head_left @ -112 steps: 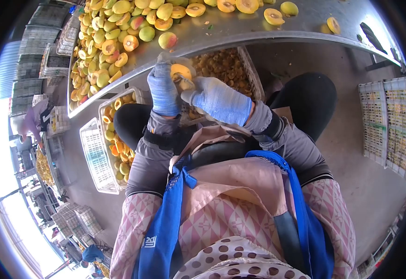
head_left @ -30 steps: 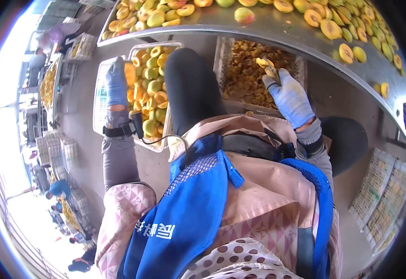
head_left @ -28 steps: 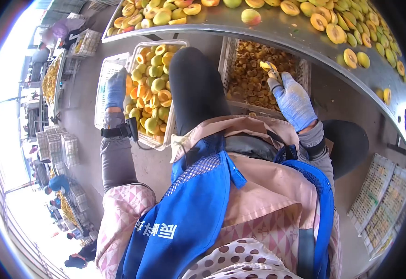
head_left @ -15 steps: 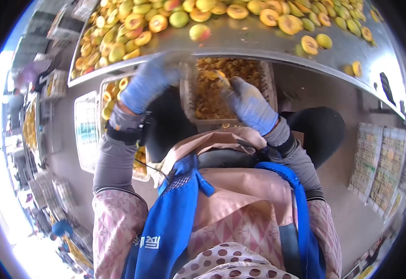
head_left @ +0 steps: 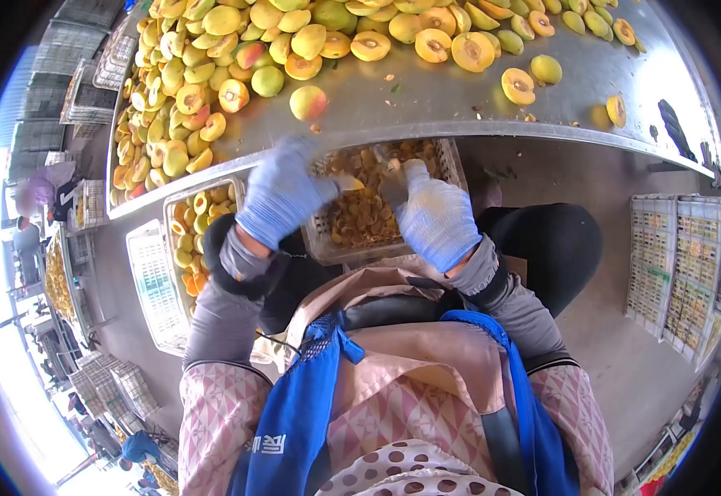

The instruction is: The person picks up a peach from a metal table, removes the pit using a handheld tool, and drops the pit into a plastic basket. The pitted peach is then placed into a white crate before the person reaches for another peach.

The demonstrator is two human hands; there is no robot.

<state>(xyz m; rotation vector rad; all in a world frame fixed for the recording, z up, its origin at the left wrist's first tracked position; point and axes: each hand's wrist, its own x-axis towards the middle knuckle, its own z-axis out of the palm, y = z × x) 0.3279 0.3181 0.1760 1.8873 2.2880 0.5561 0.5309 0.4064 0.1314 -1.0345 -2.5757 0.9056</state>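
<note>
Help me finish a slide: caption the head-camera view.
Gloved left hand and gloved right hand at a crate of small pieces, beside a metal table heaped with fruit.

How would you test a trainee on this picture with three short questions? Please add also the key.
1. True or false: the crate of brownish pieces is nearer to the left hand and the right hand than the pale crates at the picture's right side.
2. Where does the large fruit heap lie?
A) On the person's lap
B) On the metal table
C) On the floor
3. Fill the gap: both hands wear ____ gloves.

Key: 1 true; 2 B; 3 blue.
</note>
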